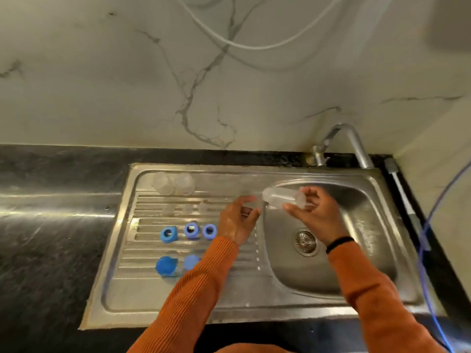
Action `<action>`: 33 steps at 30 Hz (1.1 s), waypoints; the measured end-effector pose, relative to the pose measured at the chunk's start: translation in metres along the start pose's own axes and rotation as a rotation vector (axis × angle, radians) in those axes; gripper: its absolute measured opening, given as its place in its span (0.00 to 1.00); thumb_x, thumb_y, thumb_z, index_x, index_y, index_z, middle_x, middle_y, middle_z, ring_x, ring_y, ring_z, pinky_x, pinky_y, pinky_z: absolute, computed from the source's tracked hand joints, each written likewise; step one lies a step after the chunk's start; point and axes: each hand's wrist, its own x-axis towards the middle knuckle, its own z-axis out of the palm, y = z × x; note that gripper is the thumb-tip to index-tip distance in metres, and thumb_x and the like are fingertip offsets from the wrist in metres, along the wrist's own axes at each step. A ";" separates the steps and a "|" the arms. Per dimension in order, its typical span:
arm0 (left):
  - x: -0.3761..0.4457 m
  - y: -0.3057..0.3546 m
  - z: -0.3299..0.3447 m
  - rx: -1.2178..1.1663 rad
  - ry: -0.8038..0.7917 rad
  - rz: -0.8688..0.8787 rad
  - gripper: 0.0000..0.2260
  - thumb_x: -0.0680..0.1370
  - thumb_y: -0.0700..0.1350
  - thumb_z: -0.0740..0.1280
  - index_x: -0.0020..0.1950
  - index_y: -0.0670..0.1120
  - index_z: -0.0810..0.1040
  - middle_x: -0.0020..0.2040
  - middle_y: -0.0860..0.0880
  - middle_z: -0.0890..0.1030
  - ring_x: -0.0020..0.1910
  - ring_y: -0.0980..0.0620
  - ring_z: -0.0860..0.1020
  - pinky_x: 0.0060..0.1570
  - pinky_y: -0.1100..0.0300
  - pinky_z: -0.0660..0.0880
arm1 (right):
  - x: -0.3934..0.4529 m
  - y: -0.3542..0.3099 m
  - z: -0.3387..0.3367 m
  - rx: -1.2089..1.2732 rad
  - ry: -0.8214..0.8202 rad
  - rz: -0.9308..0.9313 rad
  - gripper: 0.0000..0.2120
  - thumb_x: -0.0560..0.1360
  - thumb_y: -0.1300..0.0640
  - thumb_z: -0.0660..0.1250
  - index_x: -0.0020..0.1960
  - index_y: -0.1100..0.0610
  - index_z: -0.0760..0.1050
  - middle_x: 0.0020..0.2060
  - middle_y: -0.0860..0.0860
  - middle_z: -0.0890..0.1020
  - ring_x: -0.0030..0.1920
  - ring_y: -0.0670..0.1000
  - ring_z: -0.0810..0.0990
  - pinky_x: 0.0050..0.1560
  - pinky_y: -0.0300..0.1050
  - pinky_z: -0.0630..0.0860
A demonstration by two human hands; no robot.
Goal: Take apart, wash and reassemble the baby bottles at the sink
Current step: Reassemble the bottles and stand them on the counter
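Right hand [314, 212] holds a clear bottle [281, 197] over the sink [356, 271], left hand [238, 220] loosely curled; rings [190, 230], caps [167, 266] lie apart on the drainboard [142, 296]; reassembly seems left.

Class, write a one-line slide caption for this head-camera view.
Right hand holds a clear bottle sideways over the sink basin; blue rings wait on the drainboard.
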 end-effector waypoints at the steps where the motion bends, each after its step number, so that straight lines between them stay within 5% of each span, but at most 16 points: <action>1: -0.003 0.004 0.020 -0.039 -0.044 0.016 0.11 0.79 0.44 0.73 0.62 0.47 0.81 0.45 0.43 0.85 0.41 0.49 0.82 0.44 0.59 0.79 | -0.010 0.002 -0.020 0.080 0.043 0.016 0.26 0.65 0.52 0.85 0.57 0.47 0.75 0.56 0.51 0.84 0.51 0.48 0.85 0.48 0.40 0.81; 4: -0.015 0.016 0.077 -0.220 -0.145 0.002 0.08 0.80 0.38 0.72 0.58 0.46 0.80 0.46 0.36 0.85 0.40 0.44 0.82 0.45 0.51 0.81 | -0.033 0.013 -0.079 0.395 0.058 0.000 0.29 0.62 0.48 0.86 0.59 0.50 0.79 0.55 0.54 0.86 0.54 0.53 0.87 0.52 0.46 0.84; 8: -0.021 0.021 0.128 -0.300 -0.144 -0.037 0.07 0.80 0.39 0.72 0.54 0.51 0.81 0.39 0.48 0.86 0.36 0.54 0.84 0.36 0.63 0.78 | -0.043 0.058 -0.131 0.950 -0.233 0.071 0.26 0.75 0.53 0.78 0.70 0.57 0.76 0.67 0.62 0.80 0.62 0.65 0.83 0.58 0.50 0.83; 10: -0.023 0.017 0.141 -0.299 -0.077 -0.065 0.07 0.80 0.39 0.72 0.53 0.51 0.82 0.39 0.48 0.87 0.36 0.53 0.84 0.38 0.61 0.79 | -0.033 0.103 -0.128 1.067 -0.212 0.292 0.22 0.77 0.56 0.74 0.68 0.61 0.77 0.66 0.64 0.80 0.63 0.64 0.83 0.56 0.49 0.84; 11: -0.024 0.012 0.145 -0.282 -0.044 -0.080 0.08 0.80 0.38 0.72 0.53 0.51 0.82 0.39 0.48 0.87 0.36 0.52 0.84 0.39 0.59 0.80 | -0.028 0.124 -0.120 0.863 -0.163 0.426 0.19 0.77 0.58 0.73 0.66 0.64 0.78 0.66 0.64 0.80 0.64 0.64 0.82 0.57 0.49 0.84; 14: -0.031 0.003 0.152 -0.175 -0.035 -0.125 0.07 0.79 0.42 0.73 0.54 0.52 0.81 0.41 0.48 0.87 0.39 0.50 0.85 0.44 0.52 0.82 | -0.026 0.172 -0.105 -0.489 -0.213 0.489 0.23 0.78 0.52 0.73 0.70 0.60 0.75 0.68 0.57 0.78 0.70 0.60 0.76 0.68 0.49 0.75; 16: -0.033 0.001 0.156 -0.136 -0.026 -0.146 0.08 0.79 0.42 0.73 0.53 0.55 0.81 0.40 0.50 0.87 0.39 0.52 0.85 0.44 0.54 0.83 | -0.027 0.176 -0.105 -0.619 -0.090 0.434 0.29 0.76 0.48 0.75 0.73 0.59 0.74 0.68 0.57 0.79 0.69 0.60 0.76 0.69 0.50 0.73; 19: -0.027 0.001 0.160 -0.006 -0.021 -0.178 0.08 0.79 0.45 0.74 0.53 0.58 0.80 0.43 0.52 0.87 0.40 0.55 0.85 0.45 0.61 0.83 | -0.022 0.167 -0.125 -0.400 0.031 0.291 0.28 0.71 0.47 0.79 0.68 0.54 0.78 0.60 0.54 0.83 0.62 0.58 0.80 0.65 0.49 0.76; 21: -0.026 0.004 0.166 -0.048 -0.030 -0.250 0.07 0.79 0.43 0.73 0.54 0.55 0.81 0.44 0.49 0.87 0.38 0.54 0.85 0.43 0.60 0.82 | -0.016 0.153 -0.140 -0.003 0.010 0.262 0.28 0.66 0.47 0.83 0.63 0.50 0.81 0.55 0.53 0.85 0.55 0.55 0.85 0.57 0.51 0.82; 24: -0.027 0.008 0.179 -0.253 -0.052 -0.416 0.04 0.80 0.40 0.72 0.54 0.47 0.82 0.41 0.45 0.87 0.35 0.50 0.83 0.37 0.58 0.80 | -0.001 0.144 -0.151 0.741 -0.194 0.323 0.31 0.63 0.49 0.86 0.62 0.57 0.81 0.55 0.63 0.86 0.55 0.64 0.87 0.50 0.50 0.85; 26: -0.030 0.005 0.185 -0.299 -0.074 -0.461 0.02 0.81 0.40 0.72 0.51 0.47 0.82 0.37 0.46 0.87 0.32 0.52 0.82 0.33 0.61 0.79 | 0.007 0.154 -0.145 0.875 -0.274 0.460 0.29 0.69 0.55 0.83 0.66 0.62 0.78 0.60 0.66 0.83 0.57 0.65 0.85 0.54 0.54 0.85; 28: -0.035 0.001 0.189 -0.338 -0.115 -0.486 0.03 0.80 0.40 0.72 0.48 0.47 0.82 0.35 0.48 0.86 0.30 0.54 0.81 0.31 0.62 0.78 | 0.007 0.163 -0.129 0.176 -0.203 0.546 0.23 0.73 0.60 0.78 0.66 0.62 0.77 0.61 0.64 0.83 0.56 0.64 0.84 0.58 0.56 0.82; 30: -0.038 -0.002 0.188 -0.356 -0.136 -0.504 0.03 0.81 0.40 0.72 0.47 0.47 0.81 0.33 0.48 0.85 0.30 0.54 0.81 0.31 0.63 0.79 | -0.001 0.167 -0.117 -0.578 -0.073 0.371 0.22 0.75 0.54 0.76 0.66 0.58 0.78 0.60 0.58 0.84 0.59 0.61 0.81 0.60 0.52 0.79; 33: -0.039 -0.005 0.186 -0.357 -0.161 -0.534 0.02 0.81 0.42 0.71 0.49 0.46 0.81 0.33 0.49 0.85 0.31 0.54 0.80 0.31 0.63 0.79 | -0.008 0.164 -0.113 -0.477 0.060 0.117 0.24 0.71 0.50 0.78 0.65 0.52 0.79 0.55 0.50 0.85 0.55 0.56 0.82 0.56 0.46 0.77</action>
